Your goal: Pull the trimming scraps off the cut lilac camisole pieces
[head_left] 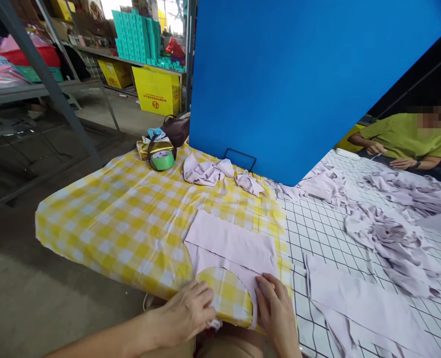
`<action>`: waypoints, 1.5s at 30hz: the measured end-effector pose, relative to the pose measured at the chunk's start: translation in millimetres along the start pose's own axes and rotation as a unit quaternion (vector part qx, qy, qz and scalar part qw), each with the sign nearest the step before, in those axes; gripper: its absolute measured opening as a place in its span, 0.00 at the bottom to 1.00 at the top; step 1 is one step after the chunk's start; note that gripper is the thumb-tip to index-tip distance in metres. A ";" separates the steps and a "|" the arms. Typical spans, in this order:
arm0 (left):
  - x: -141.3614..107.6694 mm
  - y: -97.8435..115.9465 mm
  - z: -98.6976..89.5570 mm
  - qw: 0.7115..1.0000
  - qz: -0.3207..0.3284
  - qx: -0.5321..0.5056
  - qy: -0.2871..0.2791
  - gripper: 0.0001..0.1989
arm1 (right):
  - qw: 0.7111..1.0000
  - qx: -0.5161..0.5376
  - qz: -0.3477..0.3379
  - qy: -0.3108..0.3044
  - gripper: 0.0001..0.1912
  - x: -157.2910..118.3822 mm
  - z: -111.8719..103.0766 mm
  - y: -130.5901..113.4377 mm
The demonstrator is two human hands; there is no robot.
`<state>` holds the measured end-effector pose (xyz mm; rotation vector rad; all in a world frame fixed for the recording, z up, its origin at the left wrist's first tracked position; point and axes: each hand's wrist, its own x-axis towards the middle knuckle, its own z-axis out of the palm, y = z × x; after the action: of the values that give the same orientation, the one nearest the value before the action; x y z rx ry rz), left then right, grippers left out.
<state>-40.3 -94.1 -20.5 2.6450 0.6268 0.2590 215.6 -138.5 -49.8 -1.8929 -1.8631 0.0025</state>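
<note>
A pale lilac cut fabric piece (231, 241) lies flat on the yellow checked tablecloth (131, 219) in front of me. It has a folded or layered band across its upper part and a curved cut-out along its near side. My right hand (278, 308) has its fingers bent on the strip at the fabric's right side, gripping its edge. My left hand (190, 311) is at the table's near edge, below the fabric's left corner. Its fingers are curled together, and what they hold, if anything, is hidden.
A large blue panel (272, 84) rises behind the fabric. More lilac pieces (369, 298) and heaps (388, 238) lie on the white grid cloth (298, 223) at right. Green tape (163, 160) and crumpled scraps (205, 171) are farther back. A person (410, 139) works at far right.
</note>
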 end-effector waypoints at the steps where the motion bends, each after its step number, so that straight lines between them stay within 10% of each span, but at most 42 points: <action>1: -2.6 -2.2 -4.2 0.999 0.031 -0.034 -0.018 0.06 | 1.000 0.012 0.012 0.002 0.14 -2.0 -1.5 1.0; 9: 26.2 -66.8 -41.3 0.988 -0.119 0.028 0.092 0.14 | 0.991 0.017 0.134 0.013 0.21 10.3 -10.7 15.9; 15: 46.2 -102.3 -27.6 0.987 -0.126 0.097 0.033 0.27 | 0.986 -0.110 0.125 -0.022 0.32 51.6 5.8 13.5; 23: 13.3 -109.5 -31.3 0.978 -0.168 0.121 0.021 0.24 | 0.964 -0.173 0.133 -0.150 0.30 63.2 16.1 19.0; 32: 55.0 -113.4 -33.5 0.974 -0.185 0.118 0.059 0.24 | 0.949 -0.201 0.150 -0.190 0.28 72.5 10.9 15.4; 40: 28.9 -113.9 -42.1 0.978 -0.180 0.107 0.024 0.21 | 0.968 -0.178 0.156 -0.084 0.31 26.7 -1.6 21.1; 45: 49.2 -97.9 -45.8 0.973 -0.201 0.111 0.014 0.21 | 0.980 -0.148 0.129 -0.034 0.31 45.9 4.2 6.3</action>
<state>-47.2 24.4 -17.1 2.6446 1.2427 0.1119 223.5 -93.5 -40.6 -2.3563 -1.7225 -0.1337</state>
